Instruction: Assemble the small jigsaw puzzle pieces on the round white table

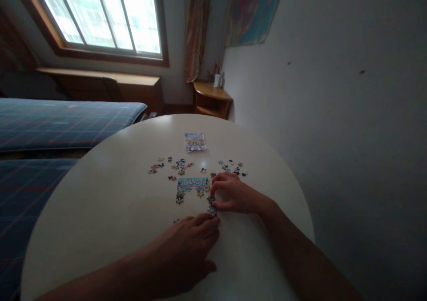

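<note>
A partly joined jigsaw puzzle (191,183) lies on the round white table, its top strip showing the lettering "Bluey". Just below its right end is a short strip of joined puzzle pieces (211,206). My right hand (231,192) comes in from the right, with thumb and index finger closed on the upper part of this strip. At the strip's lower end, the fingertips of my left hand (196,243) touch it; the thumb stands apart from the fingers. Partly hidden behind my left hand is another puzzle piece (176,220).
Loose puzzle pieces (180,165) are scattered above the puzzle, with a second group (231,166) to the right. Farther back lies a picture sheet (195,142). The round table (110,190) stands between a plaid-covered bed (60,123) and a white wall.
</note>
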Demonstrator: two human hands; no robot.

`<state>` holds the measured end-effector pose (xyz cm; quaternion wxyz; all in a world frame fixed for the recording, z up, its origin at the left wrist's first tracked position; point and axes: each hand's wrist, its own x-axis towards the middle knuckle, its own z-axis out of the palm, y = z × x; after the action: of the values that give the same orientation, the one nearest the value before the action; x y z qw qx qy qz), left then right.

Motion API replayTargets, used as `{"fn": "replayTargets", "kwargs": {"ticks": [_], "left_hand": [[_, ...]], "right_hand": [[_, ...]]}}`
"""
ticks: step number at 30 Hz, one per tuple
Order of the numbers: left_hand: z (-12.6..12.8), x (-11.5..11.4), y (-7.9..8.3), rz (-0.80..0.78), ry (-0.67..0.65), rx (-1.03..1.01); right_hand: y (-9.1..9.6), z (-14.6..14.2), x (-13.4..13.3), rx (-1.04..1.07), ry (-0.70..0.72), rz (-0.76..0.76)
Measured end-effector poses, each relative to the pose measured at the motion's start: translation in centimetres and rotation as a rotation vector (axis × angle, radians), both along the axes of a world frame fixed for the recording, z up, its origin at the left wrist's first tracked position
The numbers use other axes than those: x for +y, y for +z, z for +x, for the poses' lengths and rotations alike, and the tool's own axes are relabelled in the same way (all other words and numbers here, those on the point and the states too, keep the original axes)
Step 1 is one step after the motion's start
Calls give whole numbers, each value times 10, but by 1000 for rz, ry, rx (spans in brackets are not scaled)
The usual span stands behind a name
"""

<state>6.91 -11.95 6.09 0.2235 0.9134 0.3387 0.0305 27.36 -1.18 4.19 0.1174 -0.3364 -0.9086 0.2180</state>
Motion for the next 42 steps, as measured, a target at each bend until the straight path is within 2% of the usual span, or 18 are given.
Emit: {"fn": "replayTargets", "kwargs": {"ticks": [9,21,33,42], "left_hand": [[-2,2,-3,48,-20,-47],[-1,6,1,-17,-11,-43],[2,6,5,-14,8,-13],[1,7,3,-28,-4,2]], "right_hand": [[-1,1,0,33,-4,2],[-7,2,-1,53,-27,23],[-2,1,0,26,-37,1],[-1,14,5,-34,-135,-18]]}}
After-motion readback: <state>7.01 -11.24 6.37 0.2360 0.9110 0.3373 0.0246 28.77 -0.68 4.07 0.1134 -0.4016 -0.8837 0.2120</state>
